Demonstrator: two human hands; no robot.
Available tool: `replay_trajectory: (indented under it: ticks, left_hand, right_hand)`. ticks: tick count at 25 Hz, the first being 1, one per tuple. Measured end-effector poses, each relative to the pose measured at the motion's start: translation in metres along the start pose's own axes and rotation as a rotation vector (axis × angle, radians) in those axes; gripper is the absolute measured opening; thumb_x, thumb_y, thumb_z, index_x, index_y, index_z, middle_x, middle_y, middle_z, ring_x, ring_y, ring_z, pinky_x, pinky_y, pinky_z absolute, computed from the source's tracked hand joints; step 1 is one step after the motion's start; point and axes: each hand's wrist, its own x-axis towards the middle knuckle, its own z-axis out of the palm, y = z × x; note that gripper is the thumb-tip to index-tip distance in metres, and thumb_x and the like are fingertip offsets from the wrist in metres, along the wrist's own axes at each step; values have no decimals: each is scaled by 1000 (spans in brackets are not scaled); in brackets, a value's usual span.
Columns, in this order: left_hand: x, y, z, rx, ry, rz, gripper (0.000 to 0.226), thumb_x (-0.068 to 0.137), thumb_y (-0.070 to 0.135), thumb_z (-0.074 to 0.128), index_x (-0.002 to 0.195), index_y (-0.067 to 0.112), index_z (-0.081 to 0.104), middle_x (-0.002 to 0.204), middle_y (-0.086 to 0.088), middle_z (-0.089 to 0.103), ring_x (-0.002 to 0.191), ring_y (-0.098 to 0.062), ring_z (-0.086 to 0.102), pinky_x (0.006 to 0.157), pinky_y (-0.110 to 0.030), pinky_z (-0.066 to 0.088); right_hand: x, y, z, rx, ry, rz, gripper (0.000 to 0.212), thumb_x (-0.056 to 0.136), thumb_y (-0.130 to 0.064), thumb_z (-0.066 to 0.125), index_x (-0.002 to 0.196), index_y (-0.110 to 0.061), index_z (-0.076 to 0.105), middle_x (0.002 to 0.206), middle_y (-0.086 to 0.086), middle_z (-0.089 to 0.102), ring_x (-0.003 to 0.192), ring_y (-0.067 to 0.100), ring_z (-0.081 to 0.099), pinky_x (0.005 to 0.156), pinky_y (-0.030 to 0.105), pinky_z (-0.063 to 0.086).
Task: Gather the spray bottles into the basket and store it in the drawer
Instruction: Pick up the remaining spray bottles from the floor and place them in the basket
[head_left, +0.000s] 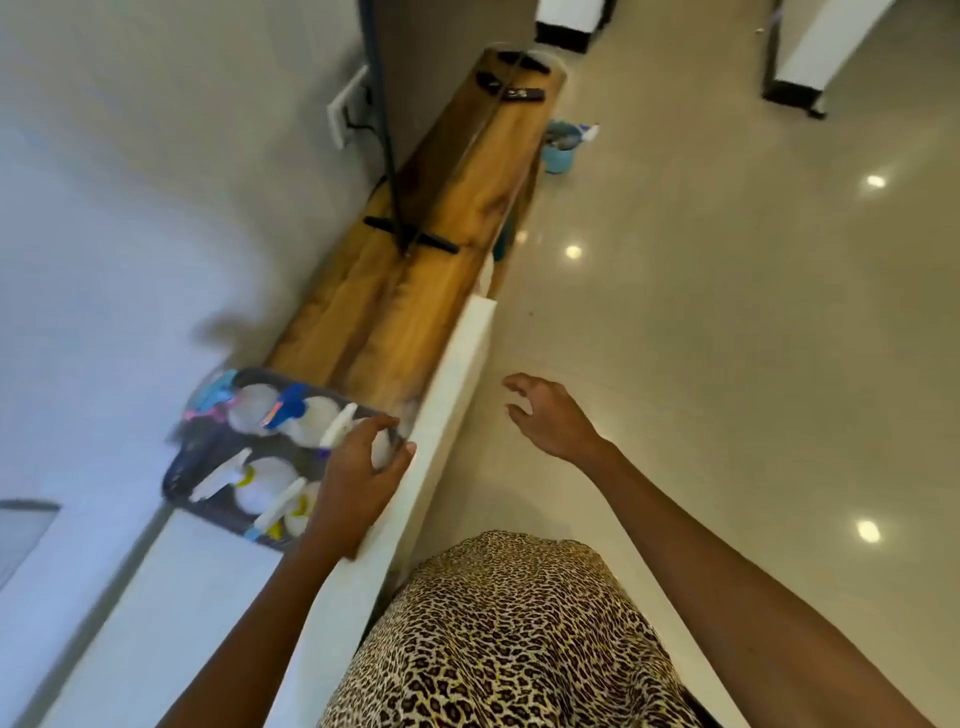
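A dark grey basket (179, 480) holds several spray bottles (265, 478) with white, blue and yellow triggers. It sits inside the open white drawer (447, 410) of a long wooden console, at the drawer's far end. My left hand (353, 478) is curled over the basket's near right corner, against the drawer front, with something white between its fingers. My right hand (550, 421) hovers over the floor to the right of the drawer, fingers spread and holding nothing.
The wooden console top (415, 270) carries a TV stand foot (410, 236) and remotes (519, 93) at its far end. A blue bucket (561, 150) stands on the glossy tiled floor beyond. The wall with an outlet (345, 111) is on the left.
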Motion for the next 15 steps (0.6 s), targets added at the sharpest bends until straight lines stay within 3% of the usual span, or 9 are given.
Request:
replay_trajectory:
  ticks: [4,8,11,15]
  left_hand:
    - [1,59,61,48,-121,147,33,84,18,63,115,10,57,126,-13,58,119,-27,51,98,-33,37]
    - [-29,122,142,26,-236,231,33,86,25,61,118,17,55,130,-7,56,122,-23,48,98,-32,38]
    - [-56,162,202,60,-327,296,33,86,26,60,118,17,55,130,-10,55,123,-25,48,100,-41,40]
    - [-100,220,282,57,-499,384,33,87,28,59,118,18,55,133,-8,53,125,-23,46,102,-41,39]
  right_hand:
    - [-70,71,-41,126,121,170,36,91,-18,55,126,-13,50,129,10,58,119,23,52,97,31,42]
    - [-162,153,-78,224,261,304,34,89,-19,57,123,-13,53,122,8,62,114,22,55,91,25,40]
    - [-232,205,-95,284,349,422,31,88,-17,58,119,-11,56,116,10,65,108,25,58,90,29,44]
    - [-322,272,-118,322,470,562,29,88,-15,58,116,-8,58,115,11,66,104,26,61,89,30,46]
